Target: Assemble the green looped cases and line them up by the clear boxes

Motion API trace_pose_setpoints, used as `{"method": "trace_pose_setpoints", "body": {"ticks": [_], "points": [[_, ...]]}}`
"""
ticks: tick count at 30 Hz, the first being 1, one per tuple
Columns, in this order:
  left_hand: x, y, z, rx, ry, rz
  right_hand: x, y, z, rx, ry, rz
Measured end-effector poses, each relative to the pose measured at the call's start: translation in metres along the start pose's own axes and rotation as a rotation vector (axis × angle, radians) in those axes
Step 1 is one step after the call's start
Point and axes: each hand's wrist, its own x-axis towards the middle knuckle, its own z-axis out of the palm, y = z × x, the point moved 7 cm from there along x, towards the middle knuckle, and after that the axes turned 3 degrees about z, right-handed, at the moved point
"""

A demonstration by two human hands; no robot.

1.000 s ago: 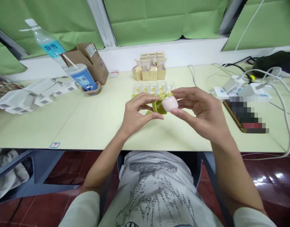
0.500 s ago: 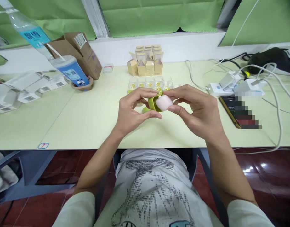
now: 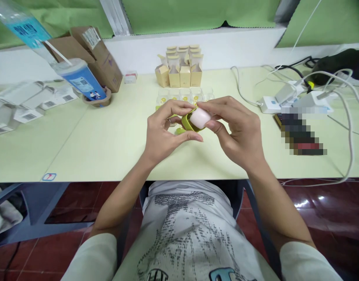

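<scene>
My left hand (image 3: 161, 136) is curled round a yellow-green cup-like case (image 3: 185, 122), its thumb stretched below. A smooth pale pink egg-shaped piece (image 3: 200, 118) is pinched between the thumb and fingers of my right hand (image 3: 240, 134). The pink piece sits at the open mouth of the case, partly inside it. Whether the piece fits snugly there I cannot tell. Just behind my hands stand several clear plastic cups (image 3: 185, 95) with yellow markings, partly hidden by my fingers. Another green part (image 3: 181, 131) lies on the table below the case.
Small open cardboard boxes (image 3: 179, 74) stand by the wall. To the left are a blue drink cup (image 3: 84, 82), a bottle (image 3: 24, 29), a brown carton (image 3: 106, 68) and white boxes (image 3: 29, 101). A power strip (image 3: 271, 105), cables and a phone (image 3: 302, 136) lie right.
The pink piece and the case have tilted slightly in my hands, and my right hand has shifted a little left. The camera view has moved slightly.
</scene>
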Motion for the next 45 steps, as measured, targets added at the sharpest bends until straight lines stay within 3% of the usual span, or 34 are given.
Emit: {"method": "trace_pose_setpoints", "body": {"ticks": [7, 11, 13, 17, 19, 23, 31, 38, 45], "points": [[-0.004, -0.008, 0.009, 0.008, 0.011, -0.100, -0.005, -0.001, 0.009, 0.066, 0.140, 0.036], [-0.002, -0.009, 0.005, -0.023, -0.001, -0.097, -0.002, 0.004, 0.004, 0.115, 0.194, 0.070], [0.000, -0.010, 0.001, -0.030, -0.005, -0.096, 0.001, 0.008, 0.000, 0.149, 0.162, 0.100], [0.001, -0.012, -0.001, -0.044, 0.031, -0.092, 0.003, 0.014, 0.003, 0.206, -0.073, 0.151], [0.000, -0.014, 0.002, -0.039, 0.050, -0.100, 0.002, 0.015, 0.004, 0.212, -0.116, 0.155], [-0.001, -0.011, 0.008, -0.019, 0.054, -0.109, 0.002, 0.015, 0.006, 0.164, -0.080, 0.119], [0.006, 0.017, -0.003, 0.157, -0.009, -0.094, 0.001, 0.021, 0.008, 0.148, -0.057, 0.133], [0.008, 0.030, -0.007, 0.216, -0.078, 0.045, -0.001, 0.020, 0.014, 0.204, -0.020, 0.128], [0.011, 0.033, -0.009, 0.326, -0.115, 0.073, -0.002, 0.021, 0.017, 0.239, 0.006, 0.142]]}}
